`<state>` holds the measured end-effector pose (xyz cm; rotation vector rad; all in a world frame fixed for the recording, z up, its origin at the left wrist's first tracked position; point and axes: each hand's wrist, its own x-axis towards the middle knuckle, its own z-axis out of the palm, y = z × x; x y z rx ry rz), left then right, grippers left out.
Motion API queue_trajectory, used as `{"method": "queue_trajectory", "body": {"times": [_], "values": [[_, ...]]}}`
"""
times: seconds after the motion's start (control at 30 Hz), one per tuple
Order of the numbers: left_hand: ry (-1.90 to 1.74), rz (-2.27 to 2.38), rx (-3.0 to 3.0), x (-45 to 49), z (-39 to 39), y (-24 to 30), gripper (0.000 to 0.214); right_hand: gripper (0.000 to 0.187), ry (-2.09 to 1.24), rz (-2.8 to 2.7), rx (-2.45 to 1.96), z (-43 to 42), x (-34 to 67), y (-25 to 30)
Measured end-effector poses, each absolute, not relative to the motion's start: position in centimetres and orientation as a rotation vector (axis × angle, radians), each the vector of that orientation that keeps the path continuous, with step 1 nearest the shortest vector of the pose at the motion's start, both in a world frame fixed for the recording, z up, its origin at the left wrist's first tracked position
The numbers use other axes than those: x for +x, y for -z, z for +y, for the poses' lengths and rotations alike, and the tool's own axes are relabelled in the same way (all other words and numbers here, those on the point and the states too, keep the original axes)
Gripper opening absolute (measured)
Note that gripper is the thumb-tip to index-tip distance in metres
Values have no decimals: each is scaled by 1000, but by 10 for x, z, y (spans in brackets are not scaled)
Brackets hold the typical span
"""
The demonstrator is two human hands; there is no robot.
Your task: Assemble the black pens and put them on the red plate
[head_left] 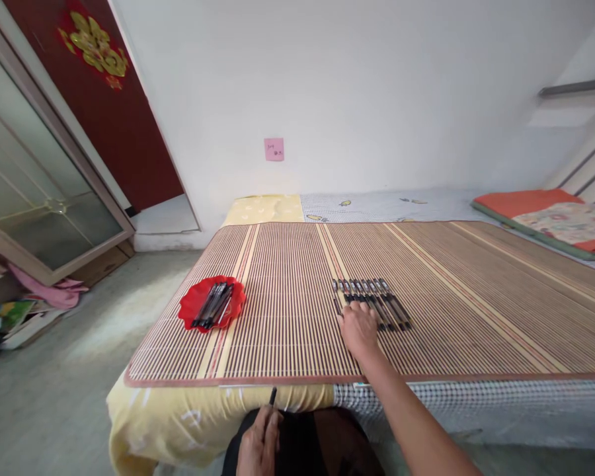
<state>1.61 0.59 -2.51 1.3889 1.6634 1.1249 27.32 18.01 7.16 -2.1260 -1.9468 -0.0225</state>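
The row of black pens [371, 304] lies side by side on the bamboo mat [287, 297]; the right hand [359, 329] covers its left end, fingers down, though whether they pinch one I cannot tell. The left hand [258, 443] grips a single pen [273, 396] at the lap. A light, level touch would likely keep neighbours parallel; the red plate [191, 307] of spare pens [213, 305] sits well left.

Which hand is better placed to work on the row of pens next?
Probably the right hand: it rests on the left end of the pen row on the mat. The left hand is down by the lap, off the mat, holding a pen.
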Motion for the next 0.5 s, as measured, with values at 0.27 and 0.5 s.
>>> {"method": "queue_trajectory", "body": {"times": [0.27, 0.5], "values": [[-1017, 1597, 1415, 8, 6, 29, 60, 21, -312, -1724, -2063, 188, 257, -69], [-1228, 1411, 1261, 37, 15, -27, 56, 26, -698, -1543, -1612, 141, 236, -90]]}}
